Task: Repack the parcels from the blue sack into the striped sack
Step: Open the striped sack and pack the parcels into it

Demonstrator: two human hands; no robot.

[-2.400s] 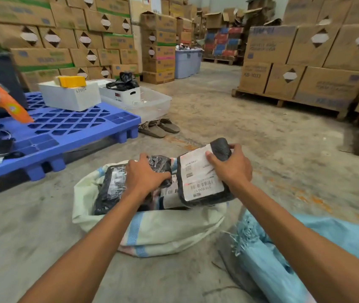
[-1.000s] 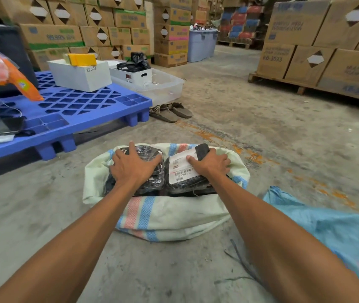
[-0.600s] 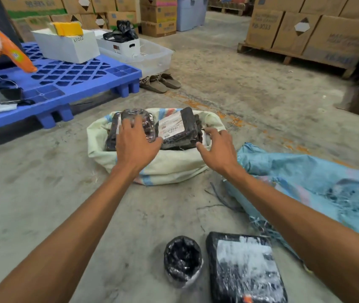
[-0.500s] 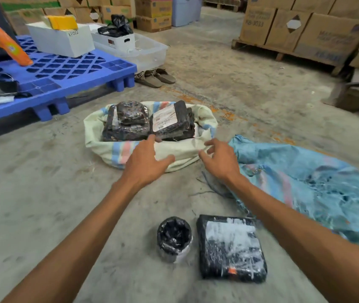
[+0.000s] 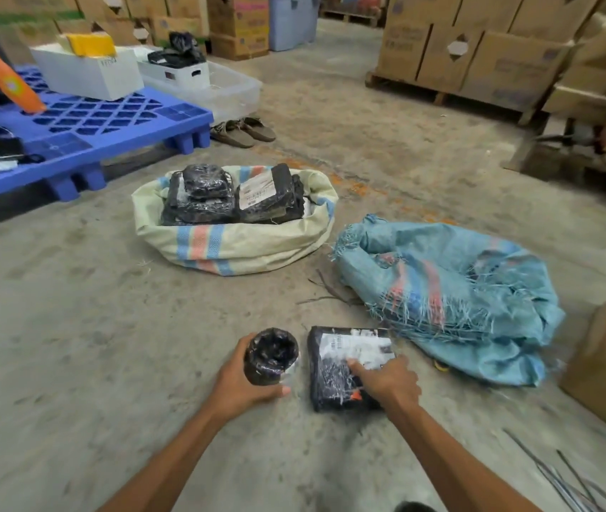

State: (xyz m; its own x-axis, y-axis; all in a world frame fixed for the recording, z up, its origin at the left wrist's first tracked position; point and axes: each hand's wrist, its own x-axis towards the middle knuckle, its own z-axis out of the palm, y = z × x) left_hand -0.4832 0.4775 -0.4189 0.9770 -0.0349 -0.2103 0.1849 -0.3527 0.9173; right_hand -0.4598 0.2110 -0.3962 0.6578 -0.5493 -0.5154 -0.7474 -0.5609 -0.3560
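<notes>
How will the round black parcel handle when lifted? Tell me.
The round parcel is cylindrical, so it probably rolls if laid sideways. Its glossy wrap looks slippery. The left hand curls round it alone, so likely light.
</notes>
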